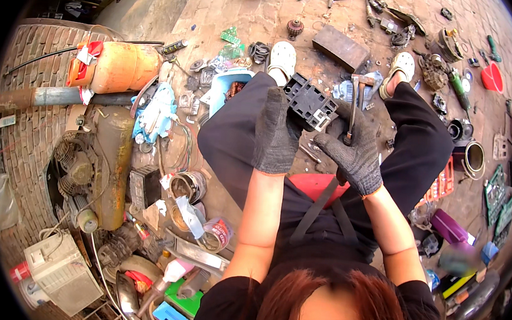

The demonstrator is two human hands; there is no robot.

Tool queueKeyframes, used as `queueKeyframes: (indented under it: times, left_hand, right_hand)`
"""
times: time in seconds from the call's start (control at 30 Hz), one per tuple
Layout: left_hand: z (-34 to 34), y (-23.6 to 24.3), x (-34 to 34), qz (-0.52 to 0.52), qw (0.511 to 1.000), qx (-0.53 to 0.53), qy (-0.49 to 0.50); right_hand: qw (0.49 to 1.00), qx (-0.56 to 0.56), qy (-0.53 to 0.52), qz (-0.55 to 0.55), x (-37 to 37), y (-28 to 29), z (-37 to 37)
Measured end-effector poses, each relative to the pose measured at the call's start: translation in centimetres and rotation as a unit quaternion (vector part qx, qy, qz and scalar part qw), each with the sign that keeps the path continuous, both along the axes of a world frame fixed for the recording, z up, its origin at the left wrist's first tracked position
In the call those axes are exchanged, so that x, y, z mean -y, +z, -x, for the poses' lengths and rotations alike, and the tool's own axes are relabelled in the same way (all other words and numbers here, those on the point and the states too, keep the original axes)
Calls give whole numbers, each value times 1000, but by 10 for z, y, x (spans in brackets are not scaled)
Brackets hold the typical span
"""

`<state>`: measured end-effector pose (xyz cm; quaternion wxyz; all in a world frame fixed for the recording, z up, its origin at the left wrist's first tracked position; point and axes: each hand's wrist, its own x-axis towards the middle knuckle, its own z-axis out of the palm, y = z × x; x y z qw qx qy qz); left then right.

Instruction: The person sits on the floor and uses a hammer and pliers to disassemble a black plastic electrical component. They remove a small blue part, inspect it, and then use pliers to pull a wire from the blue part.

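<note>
1 part-hidden hammer (353, 103) is clasped in the right hand (359, 153), 1 black block (309, 100) in the left hand (276, 136).

The head-worn fisheye camera looks steeply down from close above, the left hand (278, 135) and right hand (357, 155) near its middle. It takes in floor (211, 6) beyond the grip and hair (293, 295) on the near side.

Over my feed, the block (309, 101) looks like matt black plastic and the gloves (277, 137) coarse knitted cloth. I make out dull metal on the hammer (353, 104), scuffed painted metal on the orange cylinder (129, 69), and smooth plastic on the red bucket (492, 77).
</note>
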<state>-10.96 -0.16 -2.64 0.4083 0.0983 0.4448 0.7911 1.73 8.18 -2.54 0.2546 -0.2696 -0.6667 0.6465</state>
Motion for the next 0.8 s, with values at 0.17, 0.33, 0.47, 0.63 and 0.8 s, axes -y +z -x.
queueKeyframes:
  times: [0.17, 0.33, 0.47, 0.63, 0.8]
  left_hand:
    - [-4, 8, 1, 18, 997, -75, -15]
    - [-7, 11, 4, 11, 995, -94, -17]
    - [-6, -1, 6, 10, 999, -46, -19]
    - [-3, -49, 6, 99, 990, -93, 31]
    - [9, -79, 16, 243, 962, -94, -83]
  right_hand:
    - [999, 6, -9, -35, 0, 2, -2]
    - [998, -3, -5, -67, 3, 5, -3]
    - [992, -33, -17, -121, 3, -7, -1]
    - [988, -40, -34, -142, 1, -28, 6]
    - [991, 114, -48, -55, -7, -82, 16]
